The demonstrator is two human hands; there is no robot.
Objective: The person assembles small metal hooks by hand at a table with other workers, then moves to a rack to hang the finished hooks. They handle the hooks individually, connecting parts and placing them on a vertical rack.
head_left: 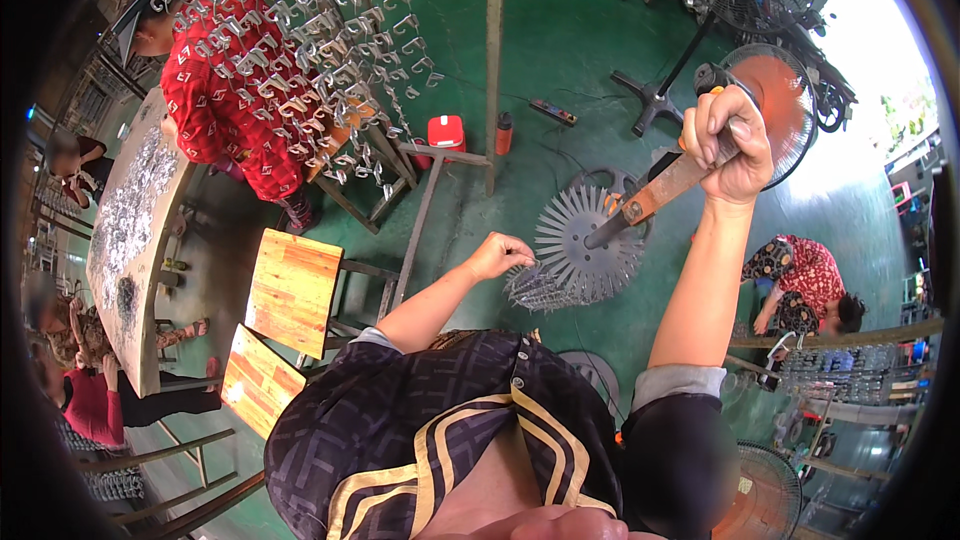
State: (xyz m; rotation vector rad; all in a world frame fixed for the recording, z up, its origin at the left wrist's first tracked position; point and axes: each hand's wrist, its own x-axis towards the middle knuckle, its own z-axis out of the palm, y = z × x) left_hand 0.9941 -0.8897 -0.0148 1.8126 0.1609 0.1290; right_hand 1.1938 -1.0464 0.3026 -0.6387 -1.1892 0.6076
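My right hand point(730, 145) is raised at the right, fingers wrapped round the upper end of a flat, brownish metal bar lever point(665, 188). The bar slants down to a dark rod over the centre of a grey metal disc point(565, 235) cut with radial slots. At the disc's left edge is my left hand point(502, 256), thumb and fingertips pinched together; what they hold, if anything, is too small to make out. Just below those fingertips, a cluster of thin, dark wire-like pieces point(545, 288) lines the disc's lower left rim.
Metal hooks point(300, 50) hang in rows at upper left, before a person in red point(205, 90). Nearby stand wooden-topped stools point(295, 290) and a long table point(120, 230) of small metal parts. A fan point(785, 100) is behind my right hand; another person point(805, 280) crouches right.
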